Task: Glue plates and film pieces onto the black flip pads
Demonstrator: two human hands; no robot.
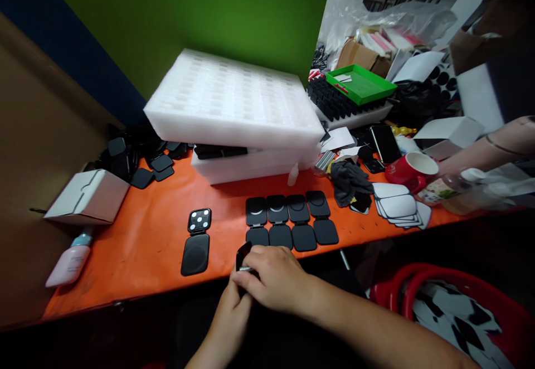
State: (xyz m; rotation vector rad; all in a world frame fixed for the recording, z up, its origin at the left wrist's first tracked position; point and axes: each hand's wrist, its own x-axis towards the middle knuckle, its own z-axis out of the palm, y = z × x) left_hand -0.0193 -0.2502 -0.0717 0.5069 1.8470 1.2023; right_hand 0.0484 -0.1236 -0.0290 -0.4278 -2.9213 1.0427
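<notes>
At the table's front edge, a small black pad (242, 254) stands tilted up between my two hands. My left hand (234, 305) is closed around it from below, its fingers mostly hidden. Over it comes my right hand (276, 275), thumb and forefinger pinching a small silver ribbed piece (246, 268) against the pad; whether the two are joined I cannot tell. Just beyond lies a row of several black hinged two-panel pads (292, 221), opened flat. To the left, another hinged pad (195, 253) lies open, its upper panel (199, 220) showing white dots.
White foam blocks (234, 101) are stacked at the back of the orange table (142, 241). A white box (87, 196) and pink bottle (69, 266) stand left. A red mug (403, 174), dark cloth (350, 182) and white sheets (397, 204) lie right. Below is a red tub (501, 307).
</notes>
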